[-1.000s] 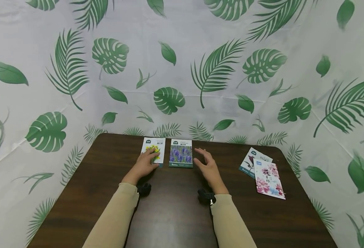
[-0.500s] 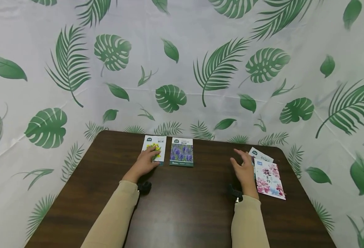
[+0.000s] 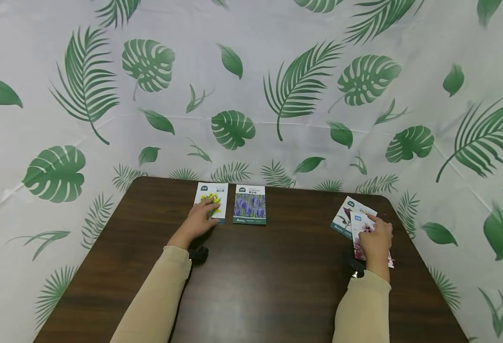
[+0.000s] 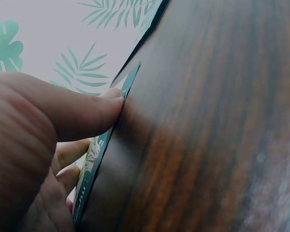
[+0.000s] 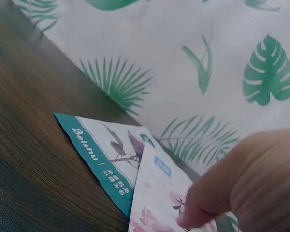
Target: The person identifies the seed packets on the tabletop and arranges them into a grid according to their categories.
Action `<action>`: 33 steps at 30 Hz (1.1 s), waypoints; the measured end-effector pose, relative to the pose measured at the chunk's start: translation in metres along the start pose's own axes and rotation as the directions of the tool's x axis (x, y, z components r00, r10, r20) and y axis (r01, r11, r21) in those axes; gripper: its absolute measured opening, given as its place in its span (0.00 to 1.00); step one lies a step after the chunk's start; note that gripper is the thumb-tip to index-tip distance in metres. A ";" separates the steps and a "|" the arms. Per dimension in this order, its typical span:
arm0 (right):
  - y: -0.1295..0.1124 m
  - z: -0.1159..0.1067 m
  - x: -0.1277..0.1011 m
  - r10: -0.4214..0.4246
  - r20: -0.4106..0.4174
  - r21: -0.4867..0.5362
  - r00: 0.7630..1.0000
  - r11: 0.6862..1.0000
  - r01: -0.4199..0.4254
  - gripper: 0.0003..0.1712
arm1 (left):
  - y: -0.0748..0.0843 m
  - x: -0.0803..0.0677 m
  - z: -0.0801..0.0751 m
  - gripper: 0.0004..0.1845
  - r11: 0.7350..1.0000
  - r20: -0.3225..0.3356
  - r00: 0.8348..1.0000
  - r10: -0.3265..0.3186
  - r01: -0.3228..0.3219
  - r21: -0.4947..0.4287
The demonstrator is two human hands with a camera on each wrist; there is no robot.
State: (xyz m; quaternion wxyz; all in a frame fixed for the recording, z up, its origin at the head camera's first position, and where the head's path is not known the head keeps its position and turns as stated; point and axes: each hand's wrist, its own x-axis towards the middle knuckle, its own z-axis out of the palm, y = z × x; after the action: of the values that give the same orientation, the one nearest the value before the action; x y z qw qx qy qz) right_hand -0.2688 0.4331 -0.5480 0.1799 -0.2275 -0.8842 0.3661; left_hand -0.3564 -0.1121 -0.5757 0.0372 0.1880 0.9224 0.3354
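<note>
My left hand (image 3: pixel 196 220) rests on a seed packet with yellow flowers (image 3: pixel 220 190) at the back of the table, fingers spread over its front. In the left wrist view the left thumb (image 4: pixel 82 108) lies at this packet's edge. My right hand (image 3: pixel 376 240) is over a white seed packet with pink blossoms (image 3: pixel 357 220), partly covering it. In the right wrist view the right thumb (image 5: pixel 203 203) overlaps the pink packet's face; the other fingers are hidden, and I cannot tell whether they pinch it. Under its left edge lies a packet with a dark flower (image 5: pixel 120 147) and green band.
A seed packet with purple flowers (image 3: pixel 249 206) lies just right of the yellow-flower one, a narrow gap between them. The dark brown table (image 3: pixel 277 276) ends close to a white curtain (image 3: pixel 191 143) printed with green leaves.
My right hand has moved right, from beside the purple-flower packet to over the pink-blossom packet. The left hand has stayed on the yellow-flower packet.
</note>
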 end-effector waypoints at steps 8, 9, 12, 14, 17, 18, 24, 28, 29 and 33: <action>0.007 -0.010 -0.003 0.227 0.016 -0.070 0.974 0.972 -0.225 0.45 | 0.002 -0.002 -0.001 0.33 1.000 -0.008 1.000 0.012 -0.012 -0.002; 0.008 -0.010 -0.004 0.240 0.027 -0.090 0.970 0.967 -0.237 0.45 | 0.002 -0.002 -0.001 0.32 1.000 -0.011 1.000 0.013 -0.013 -0.001; 0.010 -0.011 -0.006 0.273 0.076 -0.130 0.959 0.956 -0.262 0.47 | 0.004 -0.003 -0.002 0.32 1.000 -0.011 1.000 0.008 -0.008 -0.013; 0.011 -0.012 -0.006 0.288 0.106 -0.119 0.952 0.954 -0.276 0.49 | 0.005 -0.004 -0.002 0.32 1.000 -0.010 1.000 0.004 -0.004 -0.023; 0.011 -0.013 -0.006 0.295 0.123 -0.100 0.948 0.954 -0.284 0.51 | 0.006 -0.005 -0.003 0.32 0.999 -0.010 1.000 0.000 -0.001 -0.033; 0.011 -0.013 -0.006 0.295 0.126 -0.103 0.947 0.953 -0.284 0.51 | 0.006 -0.004 -0.003 0.32 0.999 -0.013 1.000 0.001 -0.002 -0.032; 0.011 -0.012 -0.006 0.301 0.123 -0.118 0.946 0.950 -0.288 0.49 | 0.005 -0.003 -0.002 0.32 1.000 -0.013 1.000 -0.004 0.004 -0.015; 0.010 -0.011 -0.007 0.302 0.117 -0.120 0.946 0.950 -0.289 0.49 | 0.005 -0.003 -0.002 0.32 1.000 -0.009 1.000 -0.006 0.006 -0.011; 0.009 -0.010 -0.007 0.300 0.115 -0.120 0.947 0.950 -0.287 0.49 | 0.005 -0.003 -0.002 0.32 1.000 -0.009 1.000 -0.006 0.006 -0.011; 0.007 -0.008 -0.007 0.287 0.107 -0.135 0.952 0.953 -0.272 0.50 | 0.005 -0.003 -0.001 0.32 1.000 -0.018 1.000 0.005 -0.005 -0.003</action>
State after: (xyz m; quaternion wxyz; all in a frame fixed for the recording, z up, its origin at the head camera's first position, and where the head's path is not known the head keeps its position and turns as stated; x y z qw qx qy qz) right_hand -0.2579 0.4380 -0.5486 0.0567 -0.3375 -0.8727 0.3482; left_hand -0.3526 -0.1107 -0.5721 0.0285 0.1872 0.9217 0.3387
